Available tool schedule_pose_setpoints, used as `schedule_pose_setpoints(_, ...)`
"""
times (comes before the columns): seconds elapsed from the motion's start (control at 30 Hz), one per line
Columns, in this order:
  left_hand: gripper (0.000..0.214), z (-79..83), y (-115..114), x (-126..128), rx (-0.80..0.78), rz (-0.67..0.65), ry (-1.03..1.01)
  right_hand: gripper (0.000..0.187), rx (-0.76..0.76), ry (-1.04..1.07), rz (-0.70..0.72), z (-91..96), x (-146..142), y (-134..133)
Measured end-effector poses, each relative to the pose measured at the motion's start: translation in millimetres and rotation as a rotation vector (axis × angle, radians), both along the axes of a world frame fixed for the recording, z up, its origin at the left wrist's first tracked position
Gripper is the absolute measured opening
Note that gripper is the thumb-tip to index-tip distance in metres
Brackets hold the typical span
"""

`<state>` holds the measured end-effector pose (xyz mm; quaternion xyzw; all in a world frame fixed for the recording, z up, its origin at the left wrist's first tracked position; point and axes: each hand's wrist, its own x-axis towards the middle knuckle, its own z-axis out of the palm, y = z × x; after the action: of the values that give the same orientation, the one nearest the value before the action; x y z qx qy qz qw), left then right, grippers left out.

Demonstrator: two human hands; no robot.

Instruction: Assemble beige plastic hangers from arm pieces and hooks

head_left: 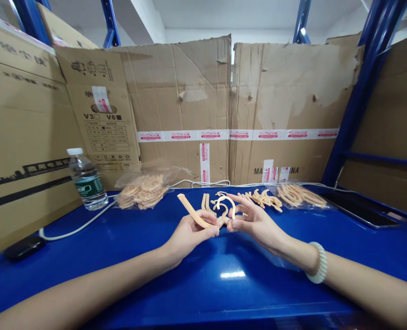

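Note:
My left hand (189, 233) is closed around a long curved beige plastic strip (192, 211) that points up and to the left. My right hand (253, 220) pinches a smaller curved beige hook piece (226, 202) with thumb and forefinger, its other fingers spread. Both pieces meet between the hands just above the blue table (203, 279). A few loose beige pieces (207, 202) lie on the table right behind the hands.
A clear bag of beige pieces (143, 190) lies back left, beside a water bottle (87, 179). More beige parts (267, 198) and another bag (301, 195) lie back right. A white cable (75, 227), a black object (23, 247), a dark phone (359, 210) and cardboard walls (203, 110) surround the table.

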<state>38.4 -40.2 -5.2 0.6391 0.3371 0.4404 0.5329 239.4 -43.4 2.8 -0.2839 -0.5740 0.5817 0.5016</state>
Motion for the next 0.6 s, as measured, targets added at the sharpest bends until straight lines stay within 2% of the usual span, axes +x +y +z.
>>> schedule_pose_setpoints(0.13, 0.020, -0.8, 0.7, -0.5, 0.007, -0.006, 0.037, 0.068, -0.029, 0.001, 0.044, 1.1, -3.3, -2.9)
schedule_pose_setpoints(0.3, 0.019, -4.4, 4.2, -0.3, 0.002, 0.000, 0.023, 0.036, -0.051, -0.005, -0.021, 0.1, -4.2, -2.2)
schedule_pose_setpoints(0.4, 0.018, -7.4, 7.1, -0.3, -0.012, 0.004, -0.016, 0.034, -0.032, -0.011, -0.067, 0.4, -2.4, -0.9)
schedule_pose_setpoints(0.6, 0.020, -7.8, 6.7, -0.3, -0.019, 0.039, 0.004, 0.034, 0.034, -0.165, -0.080, -3.4, -4.3, 3.1)
